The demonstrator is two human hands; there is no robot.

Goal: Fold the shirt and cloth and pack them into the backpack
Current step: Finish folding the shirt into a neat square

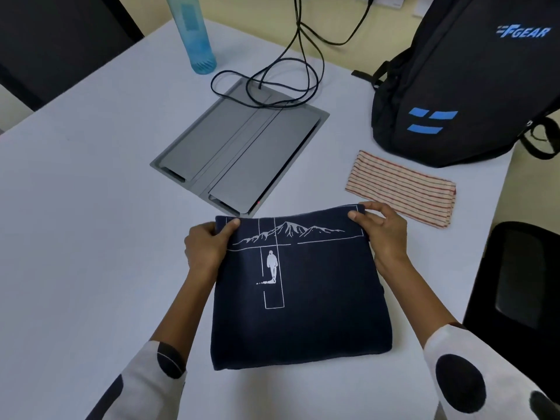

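A navy shirt [303, 304] with a white mountain print lies folded into a rectangle on the white table [91, 222], near its front edge. My left hand [207, 248] pinches the shirt's far left corner, thumb on top. My right hand [380, 231] pinches the far right corner the same way. A striped cream and red cloth [403, 187] lies folded flat just beyond my right hand. The black backpack [466, 83] with blue logos stands upright at the table's far right, behind the cloth; no opening shows.
A grey cable box lid [239, 147] is set into the table's middle, with black cables [272, 74] looping over it. A blue water bottle [194, 31] stands at the back. A black chair [515, 277] sits off the table's right edge.
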